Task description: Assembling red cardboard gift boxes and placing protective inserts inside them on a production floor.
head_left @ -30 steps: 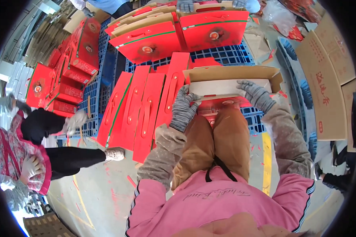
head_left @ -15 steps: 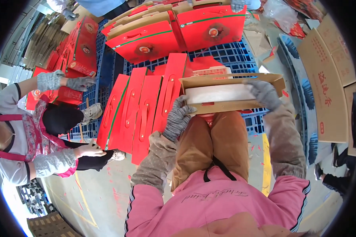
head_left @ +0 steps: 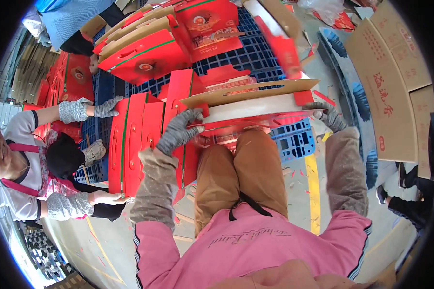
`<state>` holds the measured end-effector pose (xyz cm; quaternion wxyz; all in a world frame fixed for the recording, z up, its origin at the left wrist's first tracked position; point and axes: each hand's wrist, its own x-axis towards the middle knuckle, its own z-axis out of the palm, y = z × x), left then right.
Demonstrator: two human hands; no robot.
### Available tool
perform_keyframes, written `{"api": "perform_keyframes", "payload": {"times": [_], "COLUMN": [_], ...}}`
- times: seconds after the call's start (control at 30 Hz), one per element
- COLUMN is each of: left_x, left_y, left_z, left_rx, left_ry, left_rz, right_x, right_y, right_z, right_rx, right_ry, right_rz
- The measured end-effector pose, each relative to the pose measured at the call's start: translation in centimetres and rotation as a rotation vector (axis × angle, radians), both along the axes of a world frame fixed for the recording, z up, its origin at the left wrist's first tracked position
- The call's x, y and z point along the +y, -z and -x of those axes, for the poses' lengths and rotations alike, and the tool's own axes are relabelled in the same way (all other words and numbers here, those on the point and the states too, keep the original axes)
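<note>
A red gift box [head_left: 255, 118] is in front of my thighs, its top open. One brown flap [head_left: 270, 91] stands up along its far side, and a white block or liner [head_left: 246, 110] shows inside. My left hand [head_left: 181, 131], in a grey glove, grips the left end of the box with the thumb on the near side. My right hand [head_left: 329, 115], gloved alike, is closed round the right end, next to a small red end tab [head_left: 303, 98]. Just left of my left hand several closed red boxes with handles [head_left: 135, 139] stand side by side.
A co-worker at the left has one gloved hand [head_left: 106, 107] and one lower hand [head_left: 110, 198] on the closed boxes. More red boxes [head_left: 144, 60] stand on the blue pallet [head_left: 294, 139]. Large brown cartons [head_left: 386, 96] stand at the right.
My right hand has gone from the white piece inside to the box's right end. The near side now shows red. A far box has swung rightward, blurred; the co-worker's upper hand reached the boxes.
</note>
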<state>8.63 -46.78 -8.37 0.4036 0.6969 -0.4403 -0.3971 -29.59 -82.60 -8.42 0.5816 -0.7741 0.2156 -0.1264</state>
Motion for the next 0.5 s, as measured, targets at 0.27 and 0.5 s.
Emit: {"api": "perform_keyframes", "payload": {"times": [0.27,0.5], "left_x": [-8.2,-10.4], "left_y": [-2.9,-1.0], "left_z": [-2.1,-0.7], "left_rx": [-0.236,-0.354], "left_ry": [0.793,0.94], "left_rz": [-0.671,-0.539], "right_x": [-0.3,-0.3], "right_y": [-3.9,-3.5], "right_z": [-5.5,-7.0], "right_rx": [0.63,0.873], "right_ry": [-0.657,-0.523], "right_rz": [0.357,0.476]}}
